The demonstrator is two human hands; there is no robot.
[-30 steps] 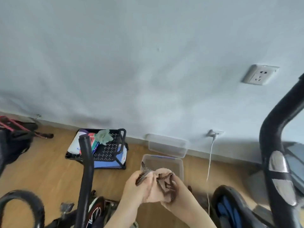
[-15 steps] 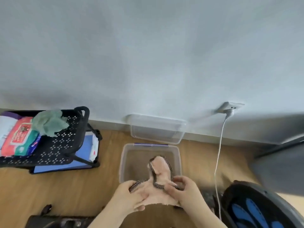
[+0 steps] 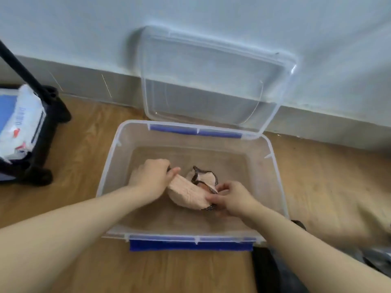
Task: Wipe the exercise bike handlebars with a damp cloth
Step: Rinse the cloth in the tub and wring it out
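Left hand (image 3: 151, 176) inside clear box (image 3: 109, 166), fingers curled tight on one end of pink cloth (image 3: 186, 194). Right hand (image 3: 234, 197) inside box too, pinching other end by dark trim. Cloth low in box middle, bunched between both hands. Lid (image 3: 211, 81) behind box, leaning on wall (image 3: 84, 28). Black cart (image 3: 48, 132) left of box, white pack (image 3: 21, 123) on it.

Bright, even, diffuse light, no hard shadows. Small glare on the corner of the clear plastic lid (image 3: 211, 81), which casts a soft shadow leftward on the pale blue-grey wall (image 3: 74, 24). Whole frame slightly soft, and the wooden floor (image 3: 328, 176) is smeared at lower right. Wide-angle distortion bows the grey skirting board (image 3: 84, 81).
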